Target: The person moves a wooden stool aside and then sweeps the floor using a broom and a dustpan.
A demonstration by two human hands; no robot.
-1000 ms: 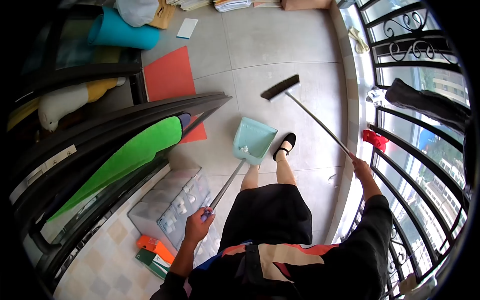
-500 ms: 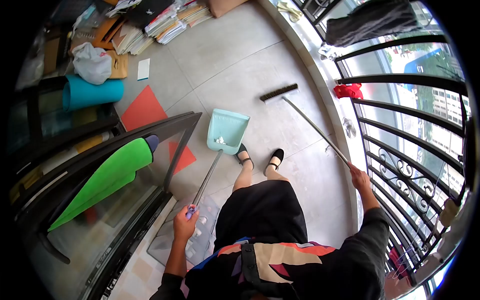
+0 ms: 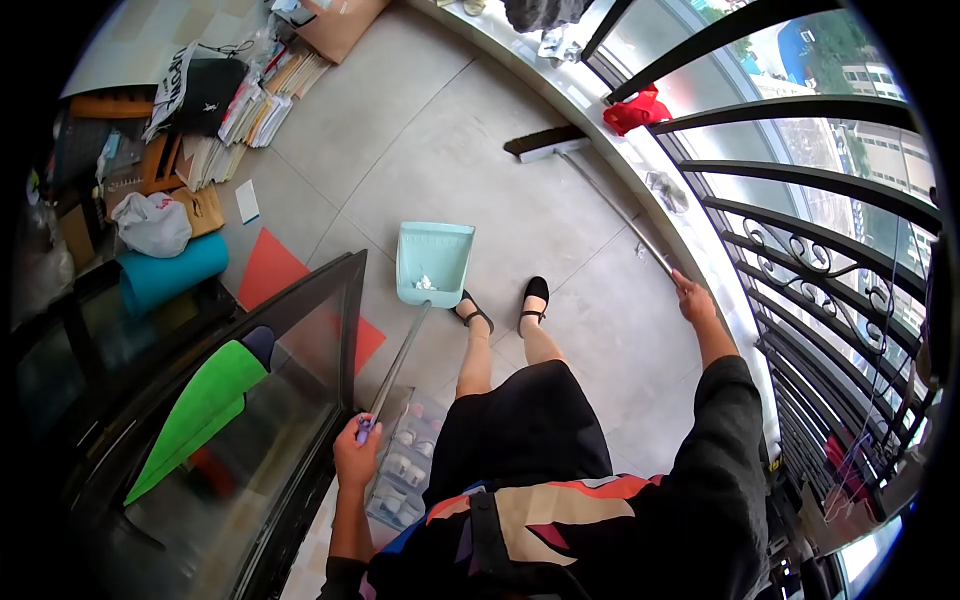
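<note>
My left hand point(image 3: 356, 452) is closed around the purple grip of a long-handled dustpan. Its pale turquoise pan point(image 3: 435, 250) lies on the floor in front of my feet, with small white scraps point(image 3: 426, 283) near its handle end. At the right, my right hand point(image 3: 697, 303) grips the end of a broom's metal pole point(image 3: 625, 217). The dark-bristled broom head point(image 3: 545, 145) rests on the tiles close to the low ledge, ahead and to the right of the pan. A little loose debris point(image 3: 641, 250) shows beside the pole.
A glass door point(image 3: 310, 350) with a green cloth point(image 3: 200, 415) stands open at my left. Black railings point(image 3: 800, 175) and a white ledge point(image 3: 655, 165) curve along the right. Paper stacks point(image 3: 265, 110), a teal roll point(image 3: 175, 272) and a red sheet point(image 3: 270, 268) lie at the left.
The broom head has moved away from the pan and closer to the ledge, and its bristles are turned differently. The view has shifted. Both hands keep their grips, and the scraps stay in the pan.
</note>
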